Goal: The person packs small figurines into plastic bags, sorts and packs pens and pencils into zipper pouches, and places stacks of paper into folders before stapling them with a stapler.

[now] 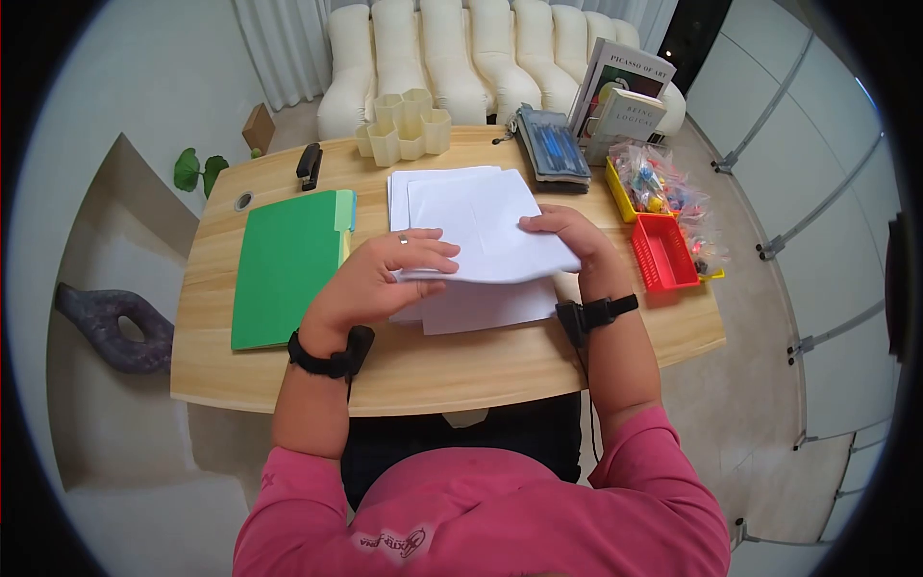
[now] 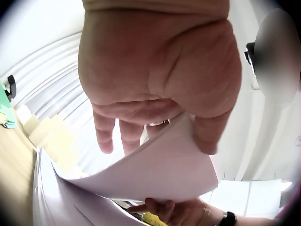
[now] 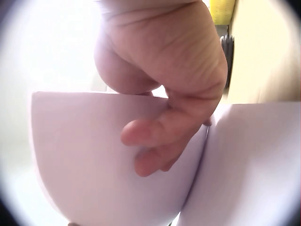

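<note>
A lifted set of white paper sheets (image 1: 490, 236) bends upward at its near edge, above more white sheets (image 1: 490, 310) on the table. My right hand (image 1: 572, 236) grips the lifted sheets at their right edge, thumb on top; its curled fingers (image 3: 157, 134) show against the underside in the right wrist view. At the near left corner is my left hand (image 1: 385, 269), fingers spread across the top and thumb below the edge. In the left wrist view the paper (image 2: 150, 169) passes between that thumb and the fingers.
Left on the table lie a green folder (image 1: 284, 269) and a black stapler (image 1: 309, 166). Behind the paper stand a cream hexagonal organizer (image 1: 409, 130), a pencil pouch (image 1: 553, 144) and upright books (image 1: 625, 82). A red basket (image 1: 663, 252) and bagged small items (image 1: 649, 178) are right.
</note>
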The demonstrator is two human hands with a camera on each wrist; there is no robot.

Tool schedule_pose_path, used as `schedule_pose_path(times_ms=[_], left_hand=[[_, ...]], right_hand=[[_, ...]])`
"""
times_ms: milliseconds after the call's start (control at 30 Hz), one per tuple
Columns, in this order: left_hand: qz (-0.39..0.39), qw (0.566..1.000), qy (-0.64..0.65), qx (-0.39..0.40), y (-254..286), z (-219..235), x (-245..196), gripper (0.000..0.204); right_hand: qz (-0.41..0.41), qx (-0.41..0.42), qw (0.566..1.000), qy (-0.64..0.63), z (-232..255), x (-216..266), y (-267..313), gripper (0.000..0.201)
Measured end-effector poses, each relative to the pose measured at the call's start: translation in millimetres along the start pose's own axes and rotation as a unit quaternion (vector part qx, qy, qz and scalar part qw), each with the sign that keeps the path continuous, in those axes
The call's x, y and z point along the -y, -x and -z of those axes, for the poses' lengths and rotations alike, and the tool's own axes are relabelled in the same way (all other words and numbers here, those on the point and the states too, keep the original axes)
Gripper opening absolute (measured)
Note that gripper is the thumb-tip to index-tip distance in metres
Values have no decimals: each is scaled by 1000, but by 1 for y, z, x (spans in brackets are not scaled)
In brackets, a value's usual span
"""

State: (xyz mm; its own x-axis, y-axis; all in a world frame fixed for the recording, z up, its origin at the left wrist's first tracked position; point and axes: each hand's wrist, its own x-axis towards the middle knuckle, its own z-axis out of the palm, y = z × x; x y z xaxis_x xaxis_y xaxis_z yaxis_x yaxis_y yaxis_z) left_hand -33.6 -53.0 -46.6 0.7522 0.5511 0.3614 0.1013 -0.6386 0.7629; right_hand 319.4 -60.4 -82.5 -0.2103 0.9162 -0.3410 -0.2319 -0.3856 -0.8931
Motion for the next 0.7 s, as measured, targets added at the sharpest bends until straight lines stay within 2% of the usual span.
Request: schedule_pose_path(times_ms=[67, 100, 167, 200, 267, 300, 333, 400, 433, 500, 633, 700], left_hand=[[15, 997, 66, 46, 0, 8, -8, 57], [15, 997, 64, 44, 0, 7, -5, 57], [11, 965, 219, -141, -2, 3, 7, 82], [10, 966, 217, -141, -2, 3, 9, 82], [139, 937, 165, -274, -1, 2, 12, 101], [92, 932, 215, -277, -6, -1, 10, 89], [94, 932, 214, -278, -7, -1, 7, 89], [80, 923, 286, -242, -8, 1, 2, 57], [77, 933, 232, -265, -5, -3, 11, 35], [59, 935, 217, -276, -2, -9, 8, 31], [13, 936, 174, -305, -3, -13, 1, 29], [12, 939, 178, -295, -3, -10, 5, 31]], right_hand=[[-9, -1, 1000, -23, -6, 1, 3, 48], [44, 18, 998, -34, -8, 0, 2, 48], [127, 33, 990, -55, -12, -3, 1, 49], [129, 34, 989, -55, -17, -2, 3, 49], [196, 20, 980, -22, -25, -1, 9, 51], [214, 26, 976, 11, -27, -1, 12, 51], [213, 26, 977, 10, -30, -1, 13, 51], [296, 43, 954, 24, -39, -2, 15, 49], [296, 43, 954, 22, -42, -1, 16, 49], [337, 40, 938, 74, -46, -1, 20, 47], [370, 31, 926, 68, -51, -5, 19, 46], [386, 11, 920, 73, -53, -7, 18, 49]])
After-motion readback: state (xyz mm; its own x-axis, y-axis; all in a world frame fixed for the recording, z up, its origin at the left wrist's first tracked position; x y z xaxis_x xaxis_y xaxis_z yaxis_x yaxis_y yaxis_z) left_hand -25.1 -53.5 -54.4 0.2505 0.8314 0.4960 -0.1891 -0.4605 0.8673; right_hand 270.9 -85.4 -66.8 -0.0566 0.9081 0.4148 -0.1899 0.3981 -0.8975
